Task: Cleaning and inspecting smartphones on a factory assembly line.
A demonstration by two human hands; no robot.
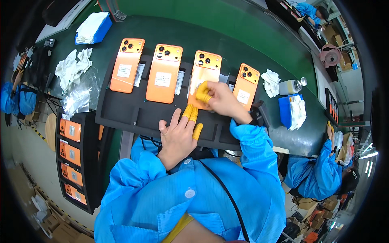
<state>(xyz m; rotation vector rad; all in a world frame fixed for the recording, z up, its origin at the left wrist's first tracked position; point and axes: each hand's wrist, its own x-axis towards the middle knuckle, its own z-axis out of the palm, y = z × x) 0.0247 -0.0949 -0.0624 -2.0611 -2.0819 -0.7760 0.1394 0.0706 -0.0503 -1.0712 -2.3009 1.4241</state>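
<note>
Several orange phones lie back up on a black foam tray, most with a white label on the back. My right hand, in yellow finger cots, is over the lower back of one orange phone. Its fingers are curled and pressed together; what they hold, if anything, is hidden. My left hand has its fingers stretched out, with yellow-cotted tips at that phone's lower edge. To the left lie another phone and a farther one; on the right, a tilted phone lies close to my right wrist.
Left on the green table are a blue bin of white cloths, crumpled cloths and clear plastic. Right are a cloth, a bottle and a blue bin. A black tray of phones stands lower left. Co-workers sit nearby.
</note>
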